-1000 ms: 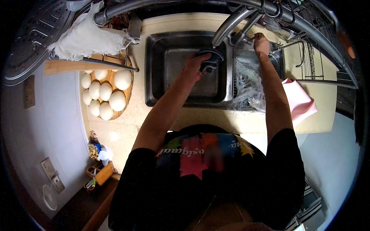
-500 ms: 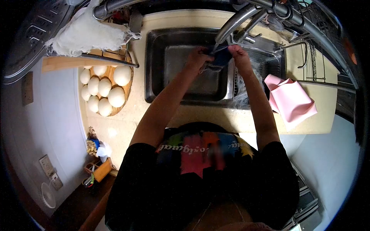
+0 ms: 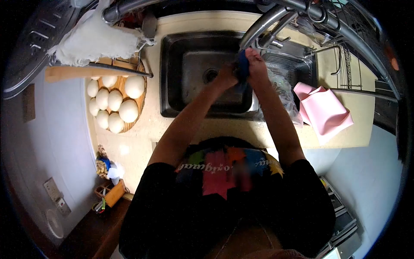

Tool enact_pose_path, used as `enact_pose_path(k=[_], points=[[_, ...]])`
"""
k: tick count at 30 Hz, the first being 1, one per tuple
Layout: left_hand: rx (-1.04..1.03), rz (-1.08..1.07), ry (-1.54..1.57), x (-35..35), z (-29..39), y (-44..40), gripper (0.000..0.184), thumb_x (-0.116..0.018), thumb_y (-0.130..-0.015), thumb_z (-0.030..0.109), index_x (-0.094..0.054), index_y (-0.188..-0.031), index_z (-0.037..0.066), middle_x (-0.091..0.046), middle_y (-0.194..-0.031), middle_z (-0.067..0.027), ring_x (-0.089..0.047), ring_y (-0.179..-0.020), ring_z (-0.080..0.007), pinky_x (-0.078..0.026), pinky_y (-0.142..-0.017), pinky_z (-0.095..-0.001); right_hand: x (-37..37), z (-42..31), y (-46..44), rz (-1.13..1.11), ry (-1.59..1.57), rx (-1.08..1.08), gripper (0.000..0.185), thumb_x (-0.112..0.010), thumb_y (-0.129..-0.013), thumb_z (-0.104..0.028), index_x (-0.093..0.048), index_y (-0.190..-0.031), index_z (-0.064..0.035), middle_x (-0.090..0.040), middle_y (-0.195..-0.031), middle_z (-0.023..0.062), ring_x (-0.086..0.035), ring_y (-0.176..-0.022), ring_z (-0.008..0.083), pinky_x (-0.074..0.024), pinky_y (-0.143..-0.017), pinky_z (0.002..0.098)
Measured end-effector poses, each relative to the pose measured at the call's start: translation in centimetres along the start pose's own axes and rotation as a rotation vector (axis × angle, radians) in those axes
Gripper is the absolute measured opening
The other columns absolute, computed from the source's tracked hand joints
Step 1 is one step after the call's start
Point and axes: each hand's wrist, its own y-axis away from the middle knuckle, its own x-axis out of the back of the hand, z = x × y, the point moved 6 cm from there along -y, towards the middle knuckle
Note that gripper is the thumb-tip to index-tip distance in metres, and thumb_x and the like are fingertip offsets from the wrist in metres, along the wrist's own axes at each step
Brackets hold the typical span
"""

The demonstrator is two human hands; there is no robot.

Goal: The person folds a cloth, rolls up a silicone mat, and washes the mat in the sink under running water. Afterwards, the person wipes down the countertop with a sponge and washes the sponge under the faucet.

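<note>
My left hand (image 3: 227,76) and my right hand (image 3: 257,65) are close together over the right side of the dark sink basin (image 3: 194,64). Between them is a dark blue cloth (image 3: 243,69), bunched up, with the fingers of both hands closed on it. The cloth is just below the end of the metal faucet (image 3: 258,30). The basin's drain (image 3: 211,75) shows to the left of my left hand. Whether water is running cannot be made out.
Round white dough-like balls (image 3: 114,100) sit on a wooden board at left. Clear plastic bags (image 3: 282,90) lie in the drainer basin, beside a folded pink sheet (image 3: 324,112). White gauze (image 3: 97,39) hangs at upper left; metal rack bars cross above.
My right hand has left the faucet handle and taken hold of the cloth. Both hands have come together, and the cloth, spread between them half a second ago, is now bunched.
</note>
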Motion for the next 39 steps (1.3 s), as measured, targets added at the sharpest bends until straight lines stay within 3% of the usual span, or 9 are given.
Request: enact_pose_path(k=[4, 7, 13, 17, 28, 30, 32, 36, 39], points=[[0.028, -0.154, 0.283, 1.7, 3.8, 1.7, 0.043, -0.06, -0.073, 0.013, -0.058, -0.114, 0.002, -0.063, -0.104, -0.0211, -0.06, -0.097, -0.0312, -0.045, -0.086, -0.0379, 0.2, 0.6, 2.0, 0.04, -0.193, -0.249, 0.016, -0.062, -0.088, -0.022, -0.063, -0.096, -0.0086, -0.064, -0.089, 0.0023, -0.061, -0.08, 0.0138, -0.0506, -0.073, 0.0285], [0.136, -0.144, 0.339, 1.1, -0.6, 0.8, 0.046, -0.06, -0.074, 0.012, -0.056, -0.119, 0.003, -0.063, -0.103, -0.0192, -0.06, -0.095, -0.0309, -0.045, -0.085, -0.0385, 4.4, 0.3, 0.6, 0.006, 0.35, -0.119, 0.023, -0.062, -0.088, -0.027, -0.063, -0.097, -0.0056, -0.065, -0.088, 0.0041, -0.062, -0.078, 0.0154, -0.0505, -0.071, 0.0297], [0.273, -0.006, 0.341, 3.2, 0.5, 2.9, 0.042, -0.061, -0.077, 0.015, -0.056, -0.116, 0.001, -0.063, -0.094, -0.0147, -0.062, -0.084, -0.0266, -0.047, -0.076, -0.0393, 13.9, -10.6, -6.0, 0.69, 1.351, 0.559, 0.037, -0.059, -0.087, -0.036, -0.06, -0.1, -0.0016, -0.064, -0.082, 0.0207, -0.062, -0.078, 0.0387, -0.0478, -0.068, 0.0422], [0.298, 0.175, 0.451, 3.1, -3.8, 1.8, 0.036, -0.061, -0.079, 0.016, -0.057, -0.11, 0.0, -0.062, -0.089, -0.0129, -0.062, -0.075, -0.0237, -0.049, -0.065, -0.0372, 13.0, -12.9, -9.8, 0.51, 1.54, 0.608, 0.032, -0.054, -0.088, -0.034, -0.066, -0.092, -0.0046, -0.064, -0.085, 0.0197, -0.062, -0.082, 0.0376, -0.0477, -0.071, 0.0422], [0.541, 0.195, 0.82, 3.6, 0.4, 2.8, 0.037, -0.066, -0.076, 0.022, -0.059, -0.104, 0.0, -0.061, -0.085, -0.0114, -0.062, -0.072, -0.0224, -0.049, -0.064, -0.0369, 12.2, -10.1, -8.1, 0.576, 1.332, 0.336, 0.031, -0.057, -0.087, -0.032, -0.064, -0.093, -0.0023, -0.066, -0.086, 0.0171, -0.064, -0.082, 0.0345, -0.0486, -0.072, 0.0432], [0.595, 0.216, 0.944, 3.2, 0.9, 2.6, 0.036, -0.067, -0.075, 0.023, -0.06, -0.102, 0.0, -0.061, -0.084, -0.0112, -0.062, -0.072, -0.0221, -0.049, -0.064, -0.0368, 10.4, -3.1, -6.0, 0.051, 0.742, 0.102, 0.025, -0.06, -0.087, -0.025, -0.063, -0.099, -0.0025, -0.067, -0.095, 0.011, -0.062, -0.09, 0.0246, -0.048, -0.078, 0.0391], [0.675, 0.142, 1.248, 1.8, 1.4, 2.6, 0.032, -0.067, -0.075, 0.025, -0.061, -0.097, 0.002, -0.061, -0.082, -0.0108, -0.06, -0.069, -0.0222, -0.05, -0.063, -0.0367, 8.2, 3.5, -2.1, -0.329, 0.754, 0.012, 0.025, -0.06, -0.087, -0.015, -0.059, -0.108, -0.0017, -0.064, -0.103, 0.0071, -0.057, -0.096, 0.0186, -0.0456, -0.085, 0.0357], [0.514, 0.082, 1.07, 1.2, -2.3, 1.9, 0.029, -0.064, -0.08, 0.025, -0.059, -0.098, 0.003, -0.06, -0.078, -0.0096, -0.058, -0.064, -0.0222, -0.049, -0.061, -0.0372, 3.1, 2.7, 2.1, -0.384, 0.743, -0.144, 0.028, -0.063, -0.087, -0.019, -0.056, -0.109, -0.0028, -0.06, -0.094, 0.0041, -0.054, -0.084, 0.0122, -0.0452, -0.076, 0.0272], [0.499, 0.117, 0.672, 3.5, -2.4, 2.1, 0.031, -0.06, -0.085, 0.028, -0.056, -0.104, 0.003, -0.059, -0.082, -0.0107, -0.058, -0.069, -0.0217, -0.049, -0.065, -0.0385, 4.3, 2.3, 0.8, -0.065, 0.572, -0.065, 0.031, -0.063, -0.086, -0.018, -0.053, -0.11, -0.0026, -0.058, -0.097, 0.0048, -0.053, -0.085, 0.0129, -0.0452, -0.076, 0.0283]])
